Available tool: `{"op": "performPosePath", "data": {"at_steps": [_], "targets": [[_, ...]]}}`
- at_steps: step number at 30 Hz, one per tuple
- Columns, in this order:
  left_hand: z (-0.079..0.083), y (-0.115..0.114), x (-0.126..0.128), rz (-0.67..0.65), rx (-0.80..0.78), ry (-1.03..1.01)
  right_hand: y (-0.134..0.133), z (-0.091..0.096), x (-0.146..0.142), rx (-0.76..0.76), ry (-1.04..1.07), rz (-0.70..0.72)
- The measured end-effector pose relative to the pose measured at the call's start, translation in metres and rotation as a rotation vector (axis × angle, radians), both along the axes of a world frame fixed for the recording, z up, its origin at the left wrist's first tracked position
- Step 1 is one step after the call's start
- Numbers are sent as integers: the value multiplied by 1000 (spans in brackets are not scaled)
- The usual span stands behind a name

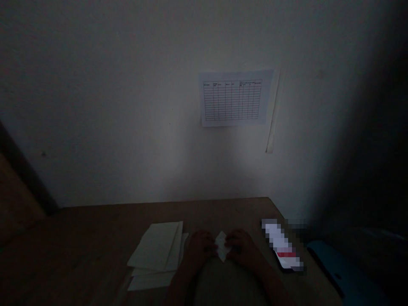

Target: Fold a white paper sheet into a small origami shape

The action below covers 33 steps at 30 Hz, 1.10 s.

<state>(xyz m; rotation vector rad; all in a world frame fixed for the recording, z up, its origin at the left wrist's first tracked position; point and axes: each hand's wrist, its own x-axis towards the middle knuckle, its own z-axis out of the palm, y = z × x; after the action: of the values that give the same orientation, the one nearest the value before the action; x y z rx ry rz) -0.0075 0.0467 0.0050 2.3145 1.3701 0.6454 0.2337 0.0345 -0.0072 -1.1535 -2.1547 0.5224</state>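
A small folded piece of white paper (222, 247), roughly diamond-shaped, lies on the wooden table between my hands. My left hand (201, 246) grips its left edge, fingers bent and closed on it. From the other side, my right hand (239, 245) pinches the right edge with thumb and fingers. Dim light hides the finer folds and the exact finger placement. Just left of my left hand is a loose stack of white paper sheets (156, 246), some of them askew.
A lit phone (280, 246), its screen blurred out, lies near the right edge of the table (95, 238). Past that edge is a blue object (344, 267), perhaps a chair. A printed grid sheet (236, 98) hangs on the wall (127, 106) behind.
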Motion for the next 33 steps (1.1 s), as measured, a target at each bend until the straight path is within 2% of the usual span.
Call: {"op": "performPosePath", "data": {"at_steps": [11,23,28,33], "targets": [[-4,-1,2,40,-39,-87,4,-7,1,10,45,40],[-7,-5,5,44,-5,-99,1,2,-2,-10,69,39],[-2,-8,14,34,-3,-75,0,5,-2,-4,95,41],[3,-10,21,101,-16,-58,-2,8,-3,5,76,61]]}}
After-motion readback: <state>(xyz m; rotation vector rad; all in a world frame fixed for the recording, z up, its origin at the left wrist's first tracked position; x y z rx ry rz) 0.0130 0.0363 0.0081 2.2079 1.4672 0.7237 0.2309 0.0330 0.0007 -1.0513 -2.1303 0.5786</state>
